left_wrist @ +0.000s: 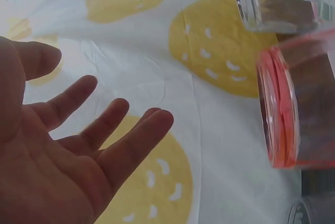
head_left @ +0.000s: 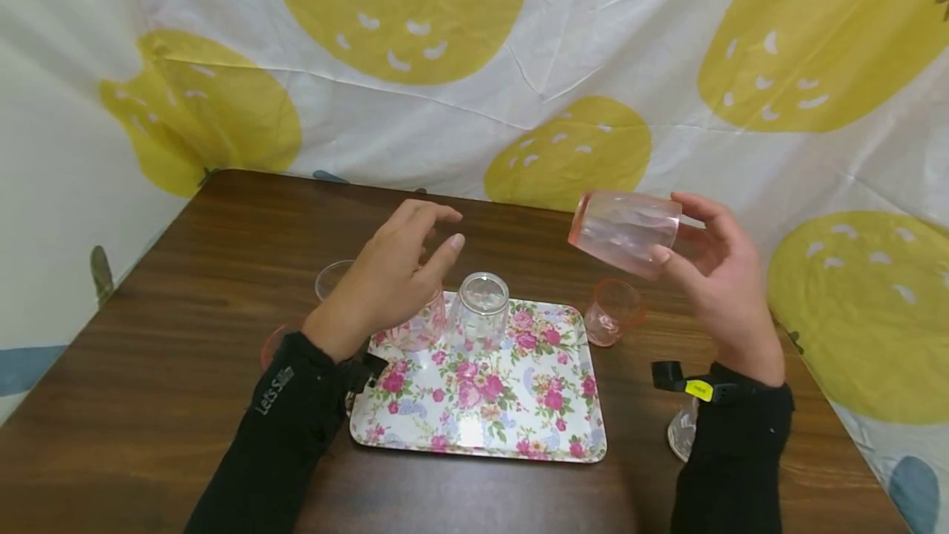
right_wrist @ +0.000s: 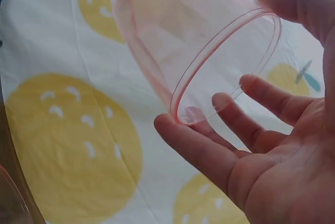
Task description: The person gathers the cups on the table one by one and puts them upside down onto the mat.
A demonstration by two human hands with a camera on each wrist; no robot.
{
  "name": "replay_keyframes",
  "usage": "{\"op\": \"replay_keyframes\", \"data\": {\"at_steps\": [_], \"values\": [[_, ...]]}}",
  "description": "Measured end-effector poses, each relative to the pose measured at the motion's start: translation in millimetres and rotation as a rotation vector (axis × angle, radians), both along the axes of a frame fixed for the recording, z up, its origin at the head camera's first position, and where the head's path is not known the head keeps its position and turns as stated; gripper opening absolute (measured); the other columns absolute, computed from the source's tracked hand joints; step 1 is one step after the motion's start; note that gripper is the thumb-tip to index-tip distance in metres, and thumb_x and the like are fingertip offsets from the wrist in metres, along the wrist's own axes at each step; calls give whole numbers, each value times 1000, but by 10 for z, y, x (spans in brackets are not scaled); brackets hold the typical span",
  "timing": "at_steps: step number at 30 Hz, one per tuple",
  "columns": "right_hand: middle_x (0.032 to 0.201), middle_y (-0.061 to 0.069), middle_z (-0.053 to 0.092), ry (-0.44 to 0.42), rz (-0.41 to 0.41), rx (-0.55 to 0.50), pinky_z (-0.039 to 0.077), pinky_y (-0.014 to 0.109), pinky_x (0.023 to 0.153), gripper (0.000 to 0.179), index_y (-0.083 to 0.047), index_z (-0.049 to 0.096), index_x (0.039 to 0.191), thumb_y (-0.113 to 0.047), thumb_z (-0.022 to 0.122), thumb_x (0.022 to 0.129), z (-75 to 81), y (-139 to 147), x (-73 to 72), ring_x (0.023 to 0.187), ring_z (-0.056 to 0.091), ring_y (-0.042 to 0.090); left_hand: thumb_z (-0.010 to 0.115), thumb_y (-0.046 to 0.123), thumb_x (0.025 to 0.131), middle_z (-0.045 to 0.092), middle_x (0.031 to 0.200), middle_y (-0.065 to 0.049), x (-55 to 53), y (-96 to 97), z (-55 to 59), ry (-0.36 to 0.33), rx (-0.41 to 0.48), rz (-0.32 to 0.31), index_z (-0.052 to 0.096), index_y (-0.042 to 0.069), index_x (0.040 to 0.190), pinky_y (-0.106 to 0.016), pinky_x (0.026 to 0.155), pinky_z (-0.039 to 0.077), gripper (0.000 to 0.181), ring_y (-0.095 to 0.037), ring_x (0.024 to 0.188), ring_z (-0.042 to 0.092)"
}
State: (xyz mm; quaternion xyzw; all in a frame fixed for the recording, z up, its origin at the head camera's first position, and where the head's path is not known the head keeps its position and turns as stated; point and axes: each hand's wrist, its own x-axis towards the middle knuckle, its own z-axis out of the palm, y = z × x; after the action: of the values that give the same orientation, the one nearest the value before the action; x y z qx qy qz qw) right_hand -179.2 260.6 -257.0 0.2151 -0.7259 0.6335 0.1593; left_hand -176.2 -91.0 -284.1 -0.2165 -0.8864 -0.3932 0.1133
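Note:
My right hand (head_left: 715, 270) holds a pink see-through drinking glass (head_left: 628, 229) in the air, tipped on its side with its base to the left. In the right wrist view the thumb and fingers (right_wrist: 196, 148) pinch it at the rim. My left hand (head_left: 400, 270) hovers over the left part of the floral tray (head_left: 482, 427) with nothing in it, fingers parted. On that tray a clear glass (head_left: 480, 316) stands upside down. Beside it is a pink glass (head_left: 418, 328), partly behind the left hand; its pink base (left_wrist: 282, 109) shows in the left wrist view.
Right of the tray stands another pink glass (head_left: 611, 316), and a clear glass (head_left: 682, 433) is partly hidden by the right wrist. A clear glass (head_left: 331, 277) and a pink-rimmed glass (head_left: 272, 346) sit left of the tray, behind the left arm. A patterned cloth (head_left: 445, 130) hangs behind the table.

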Motion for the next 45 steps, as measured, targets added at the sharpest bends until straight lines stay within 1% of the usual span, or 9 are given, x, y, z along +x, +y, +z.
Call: {"op": "replay_keyframes", "data": {"at_steps": [4, 9, 16, 22, 26, 30, 33, 39, 45], "values": [[136, 9, 53, -33, 54, 6, 57, 20, 87, 55, -7, 52, 143, 9, 63, 91, -4, -62, 3, 123, 58, 20, 53, 29, 105, 47, 143, -8, 9, 40, 0, 22, 116, -54, 54, 12, 137, -46, 101, 53, 36, -26, 127, 50], [140, 11, 51, -70, 126, 8, 56, 23, 93, 55, -7, 48, 145, 8, 60, 93, -13, -164, 9, 128, 56, 22, 62, 25, 101, 47, 141, -6, 41, 116, 10, 8, 237, -119, 55, 12, 135, -45, 103, 53, 37, -26, 128, 51], [142, 12, 51, -93, 185, 46, 56, 25, 94, 57, -6, 45, 146, 8, 59, 93, -41, -326, -7, 127, 56, 24, 73, 25, 94, 47, 142, -6, 84, 215, 5, 2, 273, -158, 52, 13, 139, -41, 103, 53, 51, -24, 128, 52], [142, 11, 51, -112, 233, 82, 56, 26, 93, 56, -8, 46, 146, 7, 59, 93, -69, -414, -9, 127, 56, 23, 77, 29, 91, 44, 147, -4, 92, 252, -12, -67, 317, -192, 43, 22, 150, -35, 101, 54, 69, -22, 126, 57], [141, 10, 52, -103, 270, 104, 57, 27, 91, 56, -8, 46, 144, 6, 59, 92, -101, -468, -14, 123, 57, 23, 77, 24, 91, 43, 147, -4, 94, 273, -13, -111, 394, -247, 41, 24, 152, -32, 97, 56, 71, -22, 123, 61], [140, 11, 52, -78, 330, 99, 58, 29, 90, 55, -6, 46, 143, 4, 61, 91, -129, -526, -25, 119, 59, 25, 74, 17, 93, 47, 144, -7, 103, 281, 0, -142, 456, -292, 43, 21, 151, -34, 93, 58, 66, -25, 117, 66], [141, 13, 51, -75, 367, 87, 58, 31, 90, 55, -5, 45, 143, 3, 62, 91, -137, -556, -23, 119, 59, 26, 73, 13, 93, 50, 140, -11, 117, 270, 14, -157, 488, -299, 46, 17, 147, -37, 89, 60, 60, -27, 112, 69], [146, 15, 46, -75, 379, 102, 57, 31, 94, 62, -6, 41, 147, 4, 64, 91, -113, -543, -3, 125, 55, 26, 74, 12, 92, 53, 136, -11, 129, 266, 21, -173, 522, -296, 50, 16, 143, -36, 87, 61, 56, -27, 108, 71], [150, 16, 43, -43, 300, 80, 51, 32, 102, 66, -12, 39, 151, 6, 60, 92, -45, -456, 45, 135, 47, 30, 78, 15, 90, 56, 134, -7, 157, 288, 22, -87, 437, -250, 52, 17, 143, -34, 88, 60, 59, -24, 107, 71]]}}
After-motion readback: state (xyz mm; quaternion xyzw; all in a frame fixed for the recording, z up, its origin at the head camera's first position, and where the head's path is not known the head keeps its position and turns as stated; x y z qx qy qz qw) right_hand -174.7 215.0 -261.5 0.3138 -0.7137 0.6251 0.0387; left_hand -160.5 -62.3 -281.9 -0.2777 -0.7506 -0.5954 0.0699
